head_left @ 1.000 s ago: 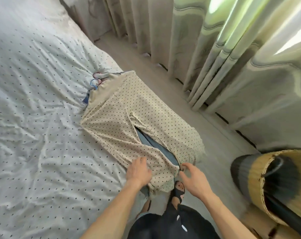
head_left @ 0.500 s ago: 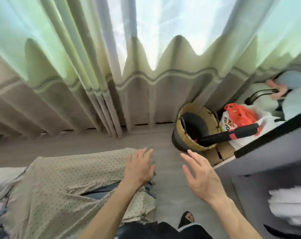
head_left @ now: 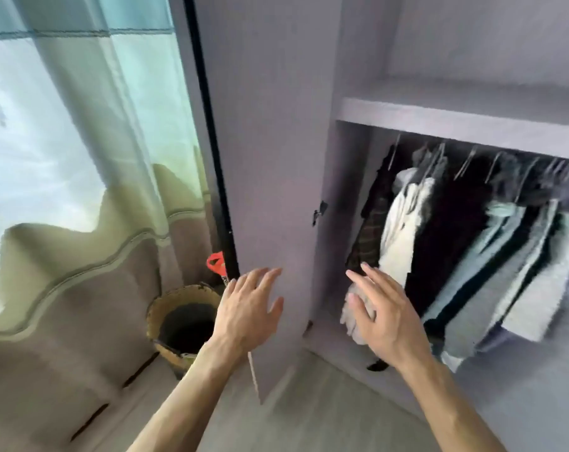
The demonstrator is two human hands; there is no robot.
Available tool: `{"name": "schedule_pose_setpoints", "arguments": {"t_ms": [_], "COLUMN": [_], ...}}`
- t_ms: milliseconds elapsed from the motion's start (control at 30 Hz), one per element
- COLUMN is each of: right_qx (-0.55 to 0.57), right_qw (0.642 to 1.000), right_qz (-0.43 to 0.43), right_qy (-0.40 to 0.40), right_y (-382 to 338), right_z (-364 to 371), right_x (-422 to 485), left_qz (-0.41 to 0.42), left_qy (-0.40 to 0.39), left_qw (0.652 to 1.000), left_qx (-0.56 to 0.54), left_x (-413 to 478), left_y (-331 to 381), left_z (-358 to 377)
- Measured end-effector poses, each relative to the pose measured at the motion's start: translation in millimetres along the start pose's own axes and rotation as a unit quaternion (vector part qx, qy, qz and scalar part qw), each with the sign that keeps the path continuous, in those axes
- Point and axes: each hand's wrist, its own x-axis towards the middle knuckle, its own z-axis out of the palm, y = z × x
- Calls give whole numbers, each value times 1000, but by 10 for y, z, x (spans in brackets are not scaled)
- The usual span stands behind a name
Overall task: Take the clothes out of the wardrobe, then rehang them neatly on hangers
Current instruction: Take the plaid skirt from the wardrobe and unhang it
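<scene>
Before the open wardrobe you hold both hands up, and both are empty. Your left hand is in front of the open door, its fingers straight and a little spread; I cannot tell if it touches the door. Your right hand is at the opening, fingers also straight and spread, just in front of the leftmost garments.

The clothes hang close together on hangers under the shelf: a dark checked piece at the far left, a cream one beside it, then black, grey and pale ones. A pale crumpled piece sits low, partly hidden behind your right hand.

I judge you are at the taking-out step, with nothing gripped yet. The next move calls for choosing one garment, probably at the near left end, closing your fingers on its hanger, lifting the hook off the rail and drawing it out without pulling its neighbours. The rail is hidden under the shelf, so you must lift by feel.
</scene>
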Motion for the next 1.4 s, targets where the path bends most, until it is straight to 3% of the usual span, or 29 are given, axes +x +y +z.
{"name": "schedule_pose_setpoints", "arguments": {"t_ms": [333, 667, 833, 1033, 1233, 1400], "right_qx": [-78, -219, -319, -368, -400, -460], "right_qw": [987, 970, 944, 920, 894, 829], "right_qz": [66, 65, 80, 125, 85, -15], "right_qy": [125, 84, 36, 45, 186, 319], "right_y": [894, 1266, 1453, 1827, 2319, 2672], "right_z": [-1380, -1920, -1848, -1648, -1247, -1088], "right_x": [949, 1830, 2312, 2983, 3273, 3416], "left_qz": [100, 122, 102, 106, 99, 50], "left_qy": [40, -9, -73, -123, -134, -122], "left_qw": [994, 992, 991, 986, 986, 991], "left_qx": [-7, 37, 46, 42, 31, -5], "left_x": [1497, 2678, 3126, 3584, 4160, 4487], "left_y": [1270, 1727, 1719, 1679, 1778, 1977], "left_z": [-456, -539, -191, 327, 809, 1358]}}
